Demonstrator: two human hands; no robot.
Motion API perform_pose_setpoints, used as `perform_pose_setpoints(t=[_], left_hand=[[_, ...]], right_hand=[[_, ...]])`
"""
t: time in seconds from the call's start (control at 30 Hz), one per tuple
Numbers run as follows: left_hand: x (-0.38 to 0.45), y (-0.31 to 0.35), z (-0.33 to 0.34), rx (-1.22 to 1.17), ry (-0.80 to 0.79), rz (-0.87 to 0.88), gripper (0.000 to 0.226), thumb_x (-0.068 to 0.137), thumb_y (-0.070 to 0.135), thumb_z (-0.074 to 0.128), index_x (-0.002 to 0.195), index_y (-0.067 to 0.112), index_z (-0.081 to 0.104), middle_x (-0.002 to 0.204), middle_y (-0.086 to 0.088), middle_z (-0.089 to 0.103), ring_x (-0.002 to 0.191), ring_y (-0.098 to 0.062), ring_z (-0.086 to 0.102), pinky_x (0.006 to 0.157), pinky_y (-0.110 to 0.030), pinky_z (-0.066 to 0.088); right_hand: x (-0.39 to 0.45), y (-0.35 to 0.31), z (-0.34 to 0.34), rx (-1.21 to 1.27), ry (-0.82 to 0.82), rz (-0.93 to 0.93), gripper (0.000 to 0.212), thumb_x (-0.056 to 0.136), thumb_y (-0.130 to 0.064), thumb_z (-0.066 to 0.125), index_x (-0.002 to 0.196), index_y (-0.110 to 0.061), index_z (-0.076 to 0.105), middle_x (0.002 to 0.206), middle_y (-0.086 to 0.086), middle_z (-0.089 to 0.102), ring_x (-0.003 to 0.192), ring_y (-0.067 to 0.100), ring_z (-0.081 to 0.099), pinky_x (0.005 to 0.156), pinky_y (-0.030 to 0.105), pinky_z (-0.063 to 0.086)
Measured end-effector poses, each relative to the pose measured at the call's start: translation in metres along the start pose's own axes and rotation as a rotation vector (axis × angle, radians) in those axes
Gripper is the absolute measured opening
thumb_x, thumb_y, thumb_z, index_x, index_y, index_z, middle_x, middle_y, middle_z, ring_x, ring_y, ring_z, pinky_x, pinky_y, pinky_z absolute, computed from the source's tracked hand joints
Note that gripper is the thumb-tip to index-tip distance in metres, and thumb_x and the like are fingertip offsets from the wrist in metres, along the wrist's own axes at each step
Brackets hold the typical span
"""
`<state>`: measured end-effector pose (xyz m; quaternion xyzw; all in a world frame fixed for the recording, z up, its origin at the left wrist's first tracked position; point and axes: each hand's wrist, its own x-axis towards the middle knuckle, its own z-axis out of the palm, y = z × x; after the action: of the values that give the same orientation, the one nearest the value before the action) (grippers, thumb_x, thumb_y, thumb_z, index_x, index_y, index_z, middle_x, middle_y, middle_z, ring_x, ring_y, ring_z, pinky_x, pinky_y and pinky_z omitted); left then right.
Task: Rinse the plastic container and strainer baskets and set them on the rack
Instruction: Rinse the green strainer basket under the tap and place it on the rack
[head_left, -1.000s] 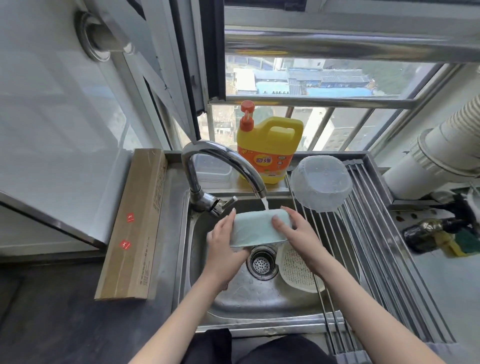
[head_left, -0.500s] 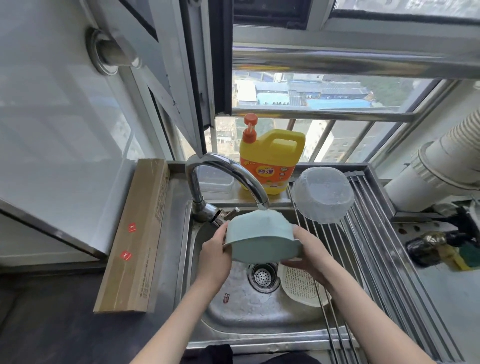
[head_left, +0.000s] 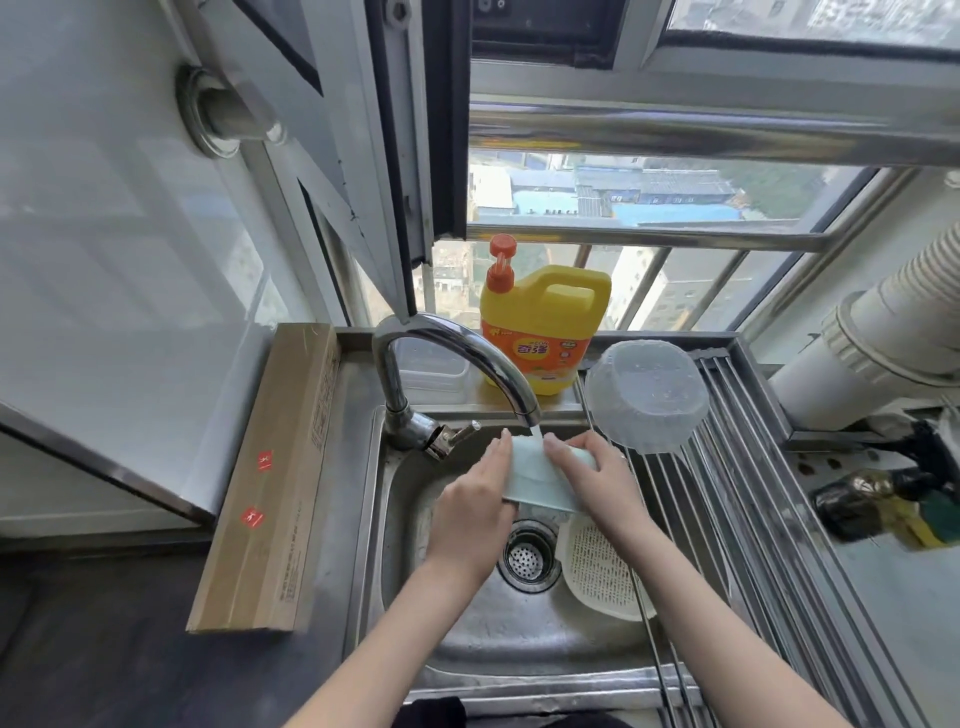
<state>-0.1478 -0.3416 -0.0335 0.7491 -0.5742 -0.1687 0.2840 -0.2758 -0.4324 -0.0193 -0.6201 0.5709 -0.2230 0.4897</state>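
I hold a pale green plastic basket (head_left: 537, 478) with both hands under the running faucet (head_left: 467, 358), over the sink (head_left: 462, 644). My left hand (head_left: 475, 499) grips its left side and my right hand (head_left: 592, 478) its right side. A cream strainer basket (head_left: 597, 571) lies in the sink to the right of the drain (head_left: 529, 558). A clear plastic container (head_left: 647, 397) rests upside down on the far end of the steel roll-up rack (head_left: 748, 519).
A yellow detergent jug (head_left: 545, 327) and a small clear tub (head_left: 431, 369) stand behind the sink. A long cardboard box (head_left: 275, 478) lies on the counter to the left. A dark bottle (head_left: 872, 501) and a white duct (head_left: 878, 358) are on the right.
The green basket was lifted and tipped up half a second ago. Now it is lower and turned under the stream, with both hands shifted around it.
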Motion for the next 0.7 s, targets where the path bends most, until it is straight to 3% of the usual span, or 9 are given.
perform_pose_setpoints(t=[0.13, 0.2, 0.3, 0.4, 0.47, 0.5, 0.6, 0.7], left_hand=[[0.005, -0.014, -0.001, -0.317, 0.043, -0.062, 0.084, 0.072, 0.010, 0.078, 0.145, 0.018, 0.038, 0.143, 0.002, 0.048, 0.133, -0.011, 0.043, 0.107, -0.015, 0.032], [0.007, -0.022, -0.004, -0.462, -0.014, -0.159, 0.091, 0.067, 0.015, 0.083, 0.145, 0.023, 0.036, 0.146, 0.005, 0.042, 0.136, -0.009, 0.036, 0.111, -0.022, 0.029], [0.009, -0.031, -0.010, -0.834, -0.126, -0.404, 0.088, 0.065, 0.014, 0.084, 0.139, 0.030, 0.038, 0.132, 0.004, 0.055, 0.116, -0.013, 0.056, 0.095, -0.033, 0.049], [0.009, -0.036, -0.010, -1.027, -0.195, -0.493, 0.077, 0.077, 0.002, 0.074, 0.141, 0.030, 0.040, 0.106, 0.005, 0.068, 0.091, -0.007, 0.066, 0.074, -0.026, 0.056], [0.008, -0.036, -0.008, -0.878, -0.170, -0.450, 0.065, 0.087, -0.001, 0.060, 0.142, 0.027, 0.041, 0.079, 0.011, 0.067, 0.075, -0.001, 0.061, 0.070, -0.015, 0.049], [0.007, -0.033, -0.009, -0.726, -0.149, -0.397, 0.059, 0.089, 0.000, 0.055, 0.141, 0.025, 0.045, 0.075, 0.010, 0.068, 0.076, -0.002, 0.059, 0.072, -0.014, 0.046], [0.003, -0.021, -0.007, -0.083, -0.154, -0.134, 0.041, 0.093, 0.014, 0.050, 0.131, 0.028, 0.057, 0.115, -0.001, 0.070, 0.109, -0.017, 0.063, 0.089, -0.025, 0.045], [0.003, -0.009, 0.001, 0.233, -0.159, -0.029, 0.047, 0.095, 0.011, 0.039, 0.139, 0.026, 0.045, 0.127, -0.004, 0.061, 0.114, -0.028, 0.059, 0.088, -0.035, 0.044]], right_hand=[[0.000, 0.008, -0.009, 0.162, -0.029, -0.041, 0.054, 0.061, -0.068, 0.053, 0.073, -0.016, 0.049, 0.074, -0.002, 0.051, 0.065, 0.009, 0.047, 0.058, 0.021, 0.036], [0.002, 0.011, -0.011, 0.268, -0.056, -0.034, 0.053, 0.064, -0.066, 0.052, 0.077, -0.015, 0.049, 0.074, -0.001, 0.047, 0.067, 0.012, 0.045, 0.062, 0.025, 0.035], [0.004, 0.014, -0.014, 0.399, -0.127, -0.027, 0.058, 0.067, -0.062, 0.054, 0.087, -0.007, 0.052, 0.089, 0.008, 0.049, 0.083, 0.021, 0.048, 0.074, 0.037, 0.036], [0.002, 0.015, -0.017, 0.538, -0.274, 0.137, 0.046, 0.064, -0.046, 0.059, 0.093, -0.010, 0.057, 0.107, 0.008, 0.056, 0.096, 0.026, 0.055, 0.074, 0.040, 0.047], [0.000, 0.018, -0.015, 0.406, -0.321, 0.174, 0.037, 0.066, -0.036, 0.062, 0.089, -0.007, 0.064, 0.120, 0.003, 0.059, 0.105, 0.021, 0.058, 0.086, 0.040, 0.048], [-0.001, 0.020, -0.011, 0.277, -0.338, 0.158, 0.029, 0.075, -0.032, 0.062, 0.092, -0.010, 0.067, 0.119, 0.002, 0.061, 0.103, 0.017, 0.060, 0.086, 0.036, 0.048], [-0.011, 0.021, 0.007, 0.067, -0.374, 0.156, 0.019, 0.096, -0.028, 0.051, 0.109, -0.025, 0.065, 0.113, -0.003, 0.068, 0.093, 0.011, 0.063, 0.073, 0.024, 0.048], [-0.012, 0.006, 0.014, 0.101, -0.298, 0.120, 0.031, 0.101, -0.025, 0.039, 0.119, -0.020, 0.064, 0.118, -0.005, 0.063, 0.095, 0.002, 0.057, 0.077, 0.015, 0.044]])
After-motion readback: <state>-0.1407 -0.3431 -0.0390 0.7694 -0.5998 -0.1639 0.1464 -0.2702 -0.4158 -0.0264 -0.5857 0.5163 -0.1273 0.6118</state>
